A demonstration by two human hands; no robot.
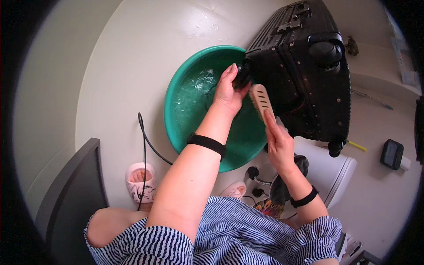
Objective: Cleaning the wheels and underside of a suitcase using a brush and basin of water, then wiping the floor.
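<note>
My left hand [228, 89] has its fingers around a black caster wheel [243, 74] at the near-left corner of a black hard-shell suitcase [298, 76]. That wheel sits over a round green plastic basin [168, 109] with water in it. My right hand [280, 144] grips a pale scrub brush [260, 94] by its handle. The brush head has slots in its back, and its bristles face left, close to the wheel; whether they touch the suitcase cannot be seen. The suitcase leans over the basin's right side, showing its riveted base and two more wheels.
A black cable [141, 122] loops over the floor on the left, beside a pink slipper [137, 190] on my foot. A white bin [334, 169] lies below the suitcase. At right is a small black screen device [392, 154]. A dark panel [76, 185] stands at lower left.
</note>
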